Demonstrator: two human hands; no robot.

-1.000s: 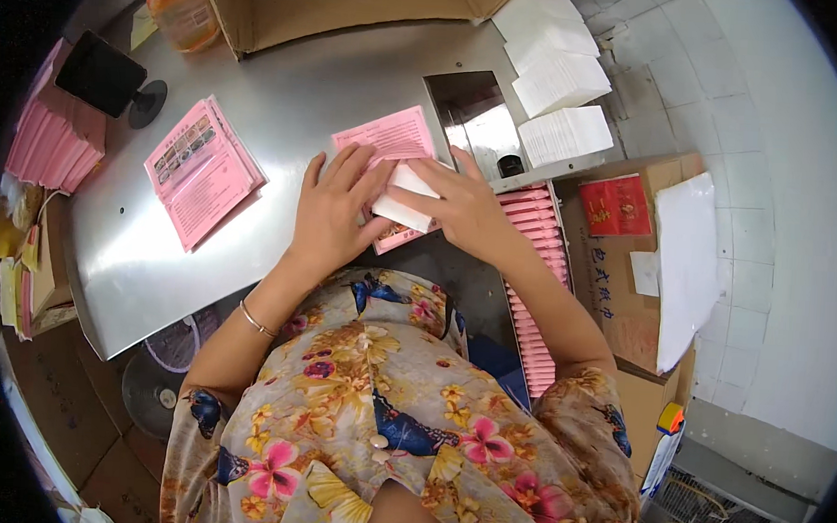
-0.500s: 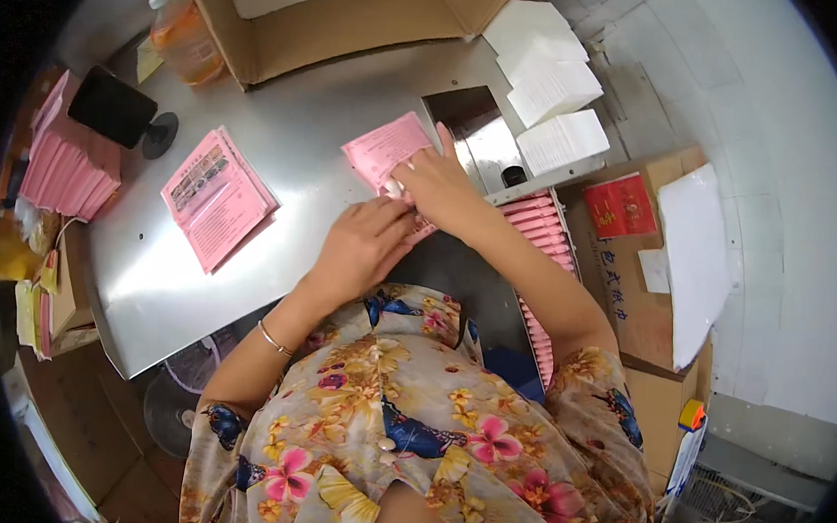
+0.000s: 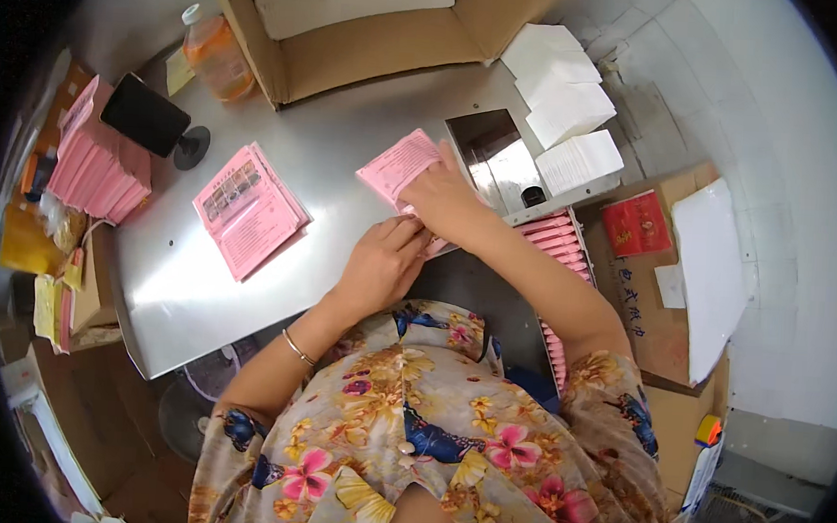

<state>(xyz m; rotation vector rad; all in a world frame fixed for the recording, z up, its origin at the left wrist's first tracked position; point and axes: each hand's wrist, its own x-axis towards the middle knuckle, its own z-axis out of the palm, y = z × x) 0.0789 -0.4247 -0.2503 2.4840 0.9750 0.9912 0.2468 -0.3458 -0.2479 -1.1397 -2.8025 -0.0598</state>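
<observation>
Near the front edge of the metal table, a pink printed packet (image 3: pixel 400 169) lies under my right hand (image 3: pixel 443 198), whose fingers press and grip it from the right. My left hand (image 3: pixel 385 264) is closed at the packet's lower end, fingers bent together, touching the right fingertips. Where the two hands meet, their fingers hide that end, and a bit of pink shows below them. To the left lies a loose stack of flat pink printed packets (image 3: pixel 251 212), apart from both hands.
White folded paper stacks (image 3: pixel 580 163) stand right of a dark recessed tray (image 3: pixel 496 157). Below it, a box of pink packets (image 3: pixel 559 245) sits beside my right forearm. An open carton (image 3: pixel 382 56), a bottle (image 3: pixel 218 54), a phone on a stand (image 3: pixel 145 115) and piled pink packets (image 3: pixel 101 174) line the back and left.
The whole view has shifted, so the table and its things appear farther right and slightly lower. Both hands stay at the pink packet, with the right fingers slightly changed in position.
</observation>
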